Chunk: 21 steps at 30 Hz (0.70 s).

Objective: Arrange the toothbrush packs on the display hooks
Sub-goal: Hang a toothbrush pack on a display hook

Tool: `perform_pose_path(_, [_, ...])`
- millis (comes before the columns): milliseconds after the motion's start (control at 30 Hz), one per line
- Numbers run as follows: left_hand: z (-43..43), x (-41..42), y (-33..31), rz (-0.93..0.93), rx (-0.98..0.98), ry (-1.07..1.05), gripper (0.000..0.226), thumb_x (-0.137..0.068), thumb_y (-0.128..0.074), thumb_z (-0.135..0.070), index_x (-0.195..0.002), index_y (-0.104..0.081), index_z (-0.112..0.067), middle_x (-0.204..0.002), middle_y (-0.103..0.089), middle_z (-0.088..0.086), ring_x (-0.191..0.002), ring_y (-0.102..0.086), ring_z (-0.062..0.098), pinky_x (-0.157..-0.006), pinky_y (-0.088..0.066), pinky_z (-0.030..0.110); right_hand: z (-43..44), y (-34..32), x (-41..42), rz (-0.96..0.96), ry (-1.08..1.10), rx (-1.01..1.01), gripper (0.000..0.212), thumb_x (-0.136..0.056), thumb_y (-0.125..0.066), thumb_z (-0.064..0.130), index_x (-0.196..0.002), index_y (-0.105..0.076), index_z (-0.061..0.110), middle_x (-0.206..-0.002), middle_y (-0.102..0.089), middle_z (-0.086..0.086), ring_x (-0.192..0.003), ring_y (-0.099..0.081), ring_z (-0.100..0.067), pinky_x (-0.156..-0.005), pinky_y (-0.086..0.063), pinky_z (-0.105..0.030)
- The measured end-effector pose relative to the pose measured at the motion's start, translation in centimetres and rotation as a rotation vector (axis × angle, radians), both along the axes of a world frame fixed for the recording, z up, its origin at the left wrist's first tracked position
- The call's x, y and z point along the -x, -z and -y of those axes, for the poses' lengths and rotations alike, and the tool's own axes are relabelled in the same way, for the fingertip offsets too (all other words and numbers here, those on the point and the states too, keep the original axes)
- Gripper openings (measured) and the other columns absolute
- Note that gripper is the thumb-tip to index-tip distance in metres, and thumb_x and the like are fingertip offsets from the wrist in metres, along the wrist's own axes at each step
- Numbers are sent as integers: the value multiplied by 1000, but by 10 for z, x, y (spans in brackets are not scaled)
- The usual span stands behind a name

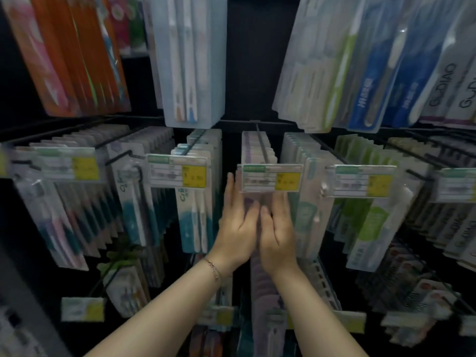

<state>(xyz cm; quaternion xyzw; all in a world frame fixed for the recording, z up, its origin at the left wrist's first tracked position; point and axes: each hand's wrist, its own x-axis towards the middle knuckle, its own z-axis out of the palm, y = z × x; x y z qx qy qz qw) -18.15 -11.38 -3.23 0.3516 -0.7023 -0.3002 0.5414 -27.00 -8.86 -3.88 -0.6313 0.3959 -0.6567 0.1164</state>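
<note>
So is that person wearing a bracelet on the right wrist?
No, the bracelet sits on the left wrist, just below the left hand, and the right wrist is bare.

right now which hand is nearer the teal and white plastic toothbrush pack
Left: left hand sits just right of the teal pack; right hand is farther right.

The thin black metal wire hooks (262, 143) are smooth, with a dull sheen. The purple-topped toothbrush packs (251, 148) are clear glossy plastic over printed card. The clear plastic price-tag holder (270, 177) is glossy and encloses a white and yellow paper label. The tall pale blue pack (192, 60) is frosted, semi-matt plastic. The orange card-backed packs (77, 55) have a glossy face. The fine gold-toned metal chain bracelet (213, 269) looks polished.
</note>
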Motion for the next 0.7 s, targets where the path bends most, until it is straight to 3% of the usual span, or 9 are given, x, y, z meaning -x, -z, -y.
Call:
perform_pose_path(100, [12,-1,-2,7,-49,91,65,-92,-31,-48,-151,-24,-21,-157,-26,2,-146,-21,14,-120,-18,44,8,0,-8,75,-32,2,39,-102,-34,8,-138,-44,17,-135,-52,5,-129,-46,-10,-113,-30,-30])
perform_pose_path(233, [22,2,-10,-30,-132,151,68,-90,-33,-54,-150,-25,-23,-155,-32,0,-143,-28,12,-119,-22,41,14,-5,-13,148,-28,-17,34,-100,-32,12,-125,-50,27,-123,-57,9,-120,-52,-3,-106,-33,-16])
perform_pose_path(367, [31,6,-15,0,-135,162,70,-89,-31,-58,-149,-29,-22,-152,-37,1,-142,-31,14,-119,-24,42,22,-8,-13,203,-37,-84,29,-97,-34,16,-116,-53,28,-116,-59,11,-112,-55,2,-101,-36,-13])
perform_pose_path(533, [33,6,-20,3,-168,158,73,-85,-32,-64,-144,-38,-23,-143,-48,4,-134,-44,17,-112,-36,46,29,-7,-8,181,4,-114,36,-96,-36,18,-126,-55,11,-124,-60,-3,-120,-55,-9,-110,-38,-34])
perform_pose_path(633, [26,4,-26,-17,-133,166,62,-90,-34,-54,-144,-39,-24,-141,-50,-4,-132,-44,7,-114,-34,38,26,-9,-8,170,39,-94,31,-96,-38,18,-117,-57,31,-118,-62,3,-116,-56,-6,-106,-41,-32])
perform_pose_path(700, [13,0,-30,-51,-81,179,51,-97,-38,-38,-144,-39,-21,-137,-53,-8,-128,-47,1,-114,-34,32,21,-10,-7,151,88,-43,30,-97,-41,16,-115,-56,34,-115,-61,8,-113,-56,-4,-102,-42,-26])
